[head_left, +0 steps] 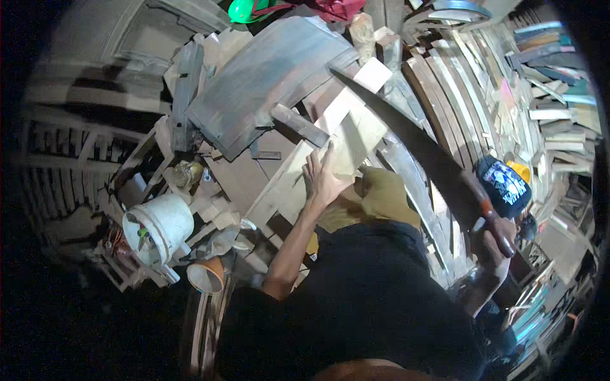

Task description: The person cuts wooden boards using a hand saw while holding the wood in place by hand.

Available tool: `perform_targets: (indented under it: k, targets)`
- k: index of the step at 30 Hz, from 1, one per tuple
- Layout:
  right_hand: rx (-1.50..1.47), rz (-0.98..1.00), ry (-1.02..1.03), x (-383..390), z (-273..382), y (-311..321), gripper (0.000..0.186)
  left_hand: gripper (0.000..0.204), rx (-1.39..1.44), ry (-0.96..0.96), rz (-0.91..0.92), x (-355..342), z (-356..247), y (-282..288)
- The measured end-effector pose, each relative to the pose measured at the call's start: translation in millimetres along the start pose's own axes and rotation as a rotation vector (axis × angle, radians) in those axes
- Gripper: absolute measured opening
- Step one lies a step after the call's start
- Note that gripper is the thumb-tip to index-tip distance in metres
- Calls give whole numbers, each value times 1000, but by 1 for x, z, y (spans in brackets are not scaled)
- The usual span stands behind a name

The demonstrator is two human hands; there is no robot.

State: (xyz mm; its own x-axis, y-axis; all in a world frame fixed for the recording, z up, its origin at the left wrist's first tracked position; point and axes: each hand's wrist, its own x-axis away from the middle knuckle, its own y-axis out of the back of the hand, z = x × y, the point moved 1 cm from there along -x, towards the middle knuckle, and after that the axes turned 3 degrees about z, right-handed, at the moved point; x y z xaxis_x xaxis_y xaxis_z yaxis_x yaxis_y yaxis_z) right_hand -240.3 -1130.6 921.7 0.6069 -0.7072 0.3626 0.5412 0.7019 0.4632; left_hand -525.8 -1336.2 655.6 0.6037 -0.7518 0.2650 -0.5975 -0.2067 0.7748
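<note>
My right hand (497, 241) is wrapped round the brown handle of a handsaw (419, 143). The long dark blade slants up and left from it, its tip over a pale wooden board (359, 136). On that board's near left part lies my left hand (325, 178), fingers spread and pressing down. A short grey wood strip (300, 124) rests just beyond those fingertips. Whether the saw's teeth touch the wood, I cannot tell. Part of the board is hidden behind the blade.
A wide grey-blue panel (273, 76) lies beyond the board. At left stand a white bucket (175, 219) with tools inside and an orange cup-like container (206, 276). Stacked planks (457, 95) fill the right side, near a black printed cloth item (503, 185).
</note>
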Motion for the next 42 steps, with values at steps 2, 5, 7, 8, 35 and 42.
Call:
perform_targets:
  k: [2, 5, 7, 8, 35, 42]
  targets:
    - [-41, -135, -54, 31, -15, -4, 50, 107, -12, -24, -6, -2, 0, 2]
    - [-68, -299, -97, 63, -37, -18, 50, 106, -6, -66, 5, -1, 9, 1]
    - [-110, -384, -109, 82, -56, -29, 50, 106, 12, -131, 19, 4, 21, -12]
    - [-134, -398, -109, 86, -66, -30, 51, 105, 23, -175, 25, 9, 27, -15]
    - [555, -607, 104, 110, -160, -16, 32, 101, -92, 346, -615, 90, 120, -35]
    - [-525, -421, -185, 65, -112, -39, 23, 106, -79, 10, -334, 72, 64, -19]
